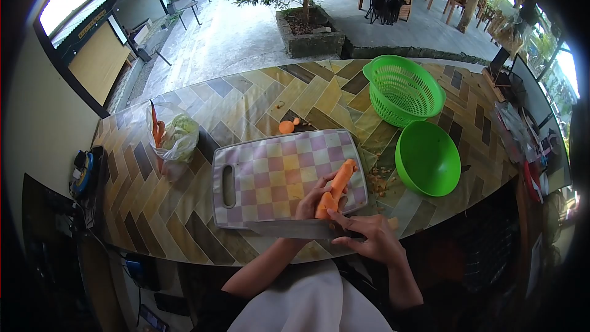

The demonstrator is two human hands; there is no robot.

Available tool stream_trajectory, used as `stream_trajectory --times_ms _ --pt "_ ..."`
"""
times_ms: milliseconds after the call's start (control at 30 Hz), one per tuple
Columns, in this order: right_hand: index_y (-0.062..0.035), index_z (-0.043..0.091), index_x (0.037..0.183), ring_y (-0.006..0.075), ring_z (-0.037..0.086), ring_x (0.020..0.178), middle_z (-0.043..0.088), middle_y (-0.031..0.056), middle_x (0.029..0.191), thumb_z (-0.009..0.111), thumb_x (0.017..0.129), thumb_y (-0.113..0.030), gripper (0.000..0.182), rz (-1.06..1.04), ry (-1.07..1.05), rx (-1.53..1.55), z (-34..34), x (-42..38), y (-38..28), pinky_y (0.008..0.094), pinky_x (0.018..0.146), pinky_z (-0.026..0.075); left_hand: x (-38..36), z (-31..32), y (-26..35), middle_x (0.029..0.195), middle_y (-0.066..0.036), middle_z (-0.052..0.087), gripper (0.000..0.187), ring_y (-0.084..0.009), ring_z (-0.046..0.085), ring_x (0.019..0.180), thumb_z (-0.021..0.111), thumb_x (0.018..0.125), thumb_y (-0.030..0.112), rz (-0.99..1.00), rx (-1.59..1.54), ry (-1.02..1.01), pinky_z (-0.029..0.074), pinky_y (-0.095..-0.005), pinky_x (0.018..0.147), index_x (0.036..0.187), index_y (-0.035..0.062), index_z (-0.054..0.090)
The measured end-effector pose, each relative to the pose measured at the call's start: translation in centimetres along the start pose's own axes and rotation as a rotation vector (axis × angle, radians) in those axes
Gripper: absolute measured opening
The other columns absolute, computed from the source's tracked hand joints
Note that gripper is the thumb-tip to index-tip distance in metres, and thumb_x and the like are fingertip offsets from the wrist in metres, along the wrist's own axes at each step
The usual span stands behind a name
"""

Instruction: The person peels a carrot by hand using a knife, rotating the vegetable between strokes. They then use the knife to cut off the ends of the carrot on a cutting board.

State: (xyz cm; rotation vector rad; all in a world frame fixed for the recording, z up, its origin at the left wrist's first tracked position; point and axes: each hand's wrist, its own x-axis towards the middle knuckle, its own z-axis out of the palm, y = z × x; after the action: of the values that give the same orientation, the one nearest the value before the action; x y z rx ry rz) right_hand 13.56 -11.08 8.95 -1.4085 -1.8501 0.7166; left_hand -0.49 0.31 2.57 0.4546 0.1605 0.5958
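Note:
Upright in my left hand (311, 201) is a peeled orange carrot (339, 185), fingers wrapped round its lower part. My right hand (370, 237) grips a large knife (294, 229). The wide blade points left along the near edge of the chopping board (258, 175), and its handle is mostly hidden in the fist. The fingertips of this hand come right up to the carrot's lower end. Beneath both, the board has a pink, white and yellow checked pattern. Cut carrot pieces (287, 126) lie just beyond its far edge.
At the right, a green colander (405, 95) stands behind a green bowl (428, 158). Small orange scraps (380, 182) litter the tablecloth beside the board. A plastic bag of vegetables (178, 135) sits at the left. The table's (166, 227) curved near edge runs close to my body.

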Motion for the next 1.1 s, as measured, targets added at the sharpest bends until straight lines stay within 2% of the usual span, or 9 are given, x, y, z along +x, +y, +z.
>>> stream_trajectory --times_ms 400,500,600,700,800,833,933,1033,1100 --pt "-0.0119 0.062 0.130 0.0217 0.058 0.061 0.064 0.0122 0.076 0.078 0.077 -0.013 0.055 0.056 0.088 0.044 1.0 0.0 0.1 0.0301 0.066 0.050 0.0 0.0 -0.2 0.105 -0.009 0.049 0.049 -0.0151 0.049 0.083 0.049 0.094 0.025 -0.001 0.002 0.008 0.046 -0.0226 0.069 0.140 0.0116 0.037" --pt "-0.0102 0.063 0.128 0.0166 0.057 0.062 0.066 0.0087 0.075 0.076 0.081 -0.010 0.050 0.034 0.210 0.054 1.9 0.3 -0.2 0.0279 0.065 0.049 0.2 0.0 -0.6 0.104 -0.008 0.050 0.048 -0.0153 0.050 0.082 0.050 0.094 0.026 0.000 0.012 0.079 0.047 -0.0234 0.068 0.139 0.0138 0.038" --pt "-0.0120 0.058 0.134 0.0108 0.053 0.062 0.066 0.0059 0.077 0.066 0.092 -0.015 0.043 0.148 0.390 0.164 2.5 0.3 1.0 0.0262 0.060 0.045 -0.4 0.2 -0.3 0.105 -0.008 0.052 0.047 -0.0158 0.054 0.080 0.050 0.095 0.028 -0.074 -0.037 0.137 0.049 -0.0253 0.068 0.139 0.0146 0.040" --pt "-0.0112 0.053 0.139 0.0057 0.041 0.061 0.062 0.0012 0.077 0.058 0.098 -0.014 0.041 0.457 0.572 0.585 0.9 -0.4 2.2 0.0219 0.058 0.039 0.0 -0.1 0.0 0.106 -0.008 0.054 0.046 -0.0167 0.056 0.078 0.048 0.097 0.030 -0.063 -0.058 0.134 0.049 -0.0264 0.062 0.139 0.0137 0.040" --pt "-0.0104 0.048 0.143 0.0056 0.037 0.058 0.059 0.0002 0.075 0.054 0.100 -0.015 0.044 0.440 0.676 0.350 -1.4 -0.4 3.0 0.0214 0.055 0.038 0.1 -0.7 -0.1 0.108 -0.008 0.056 0.048 -0.0173 0.058 0.078 0.046 0.098 0.033 -0.043 -0.039 0.089 0.048 -0.0259 0.053 0.141 0.0115 0.039" --pt "-0.0044 0.055 0.136 0.0052 0.042 0.057 0.058 0.0012 0.072 0.056 0.099 -0.017 0.039 0.463 0.603 0.257 -2.1 -1.2 4.2 0.0218 0.054 0.038 0.2 -0.7 0.0 0.109 -0.009 0.056 0.049 -0.0174 0.058 0.078 0.045 0.099 0.034 -0.045 -0.029 0.067 0.047 -0.0257 0.049 0.142 0.0107 0.039" --pt "0.0007 0.063 0.124 0.0050 0.048 0.057 0.059 0.0028 0.071 0.060 0.097 -0.019 0.034 0.537 0.538 0.177 -2.4 -2.0 4.4 0.0228 0.054 0.039 0.4 -0.5 -0.2 0.109 -0.009 0.057 0.052 -0.0176 0.058 0.075 0.043 0.099 0.035 -0.047 0.006 0.115 0.043 -0.0251 0.042 0.142 0.0083 0.037" --pt "0.0028 0.069 0.112 0.0057 0.052 0.058 0.062 0.0048 0.071 0.064 0.095 -0.020 0.030 0.623 0.528 0.174 -1.7 -2.0 4.3 0.0232 0.054 0.040 0.1 0.4 0.1 0.108 -0.010 0.054 0.046 -0.0163 0.052 0.072 0.041 0.100 0.033 -0.033 0.043 0.132 0.043 -0.0255 0.041 0.135 0.0025 0.041" --pt "0.0035 0.065 0.119 0.0061 0.052 0.058 0.062 0.0052 0.073 0.064 0.095 -0.019 0.033 0.658 0.461 0.074 -1.9 -1.6 4.3 0.0233 0.054 0.041 0.2 0.4 0.0 0.108 -0.011 0.054 0.048 -0.0168 0.052 0.072 0.041 0.099 0.033 -0.043 0.034 0.134 0.043 -0.0255 0.041 0.136 0.0019 0.041"
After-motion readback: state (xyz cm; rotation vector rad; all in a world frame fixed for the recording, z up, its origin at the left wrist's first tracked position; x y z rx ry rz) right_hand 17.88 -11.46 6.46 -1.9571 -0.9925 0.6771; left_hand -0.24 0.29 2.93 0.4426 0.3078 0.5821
